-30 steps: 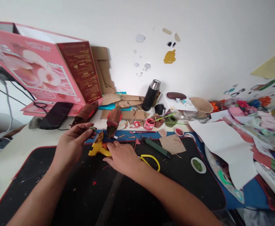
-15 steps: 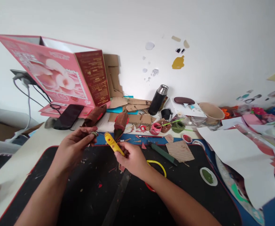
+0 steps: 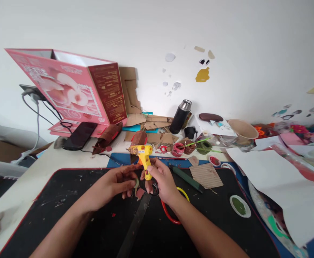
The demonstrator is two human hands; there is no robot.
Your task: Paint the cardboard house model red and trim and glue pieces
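My right hand (image 3: 163, 179) is closed round the handle of a yellow hot glue gun (image 3: 143, 154), whose nozzle points left. Between the thumb and fingers of my left hand (image 3: 119, 182) is a small round greenish piece (image 3: 136, 183), partly hidden. It sits just below and left of the glue gun. Behind the gun lies a brown boat-shaped cardboard model (image 3: 139, 137), and a second brown model (image 3: 108, 136) rests farther left. Under my hands are a reddish scrap (image 3: 140, 194) and a dark ruler-like strip (image 3: 134, 225) on the black mat (image 3: 92, 236).
Yellow-and-red handled scissors (image 3: 171, 215) lie by my right wrist. A dark green craft knife (image 3: 187, 179), corrugated cardboard (image 3: 207, 176) and a lid of green paint (image 3: 240, 206) are to the right. Farther back stand a black thermos (image 3: 180, 118), paint jars (image 3: 178, 149) and a pink box (image 3: 71, 93).
The glue gun has turned from tip-away to side-on, nozzle left, in my right hand. My left hand has moved right and nearer with the greenish piece. The view has shifted slightly.
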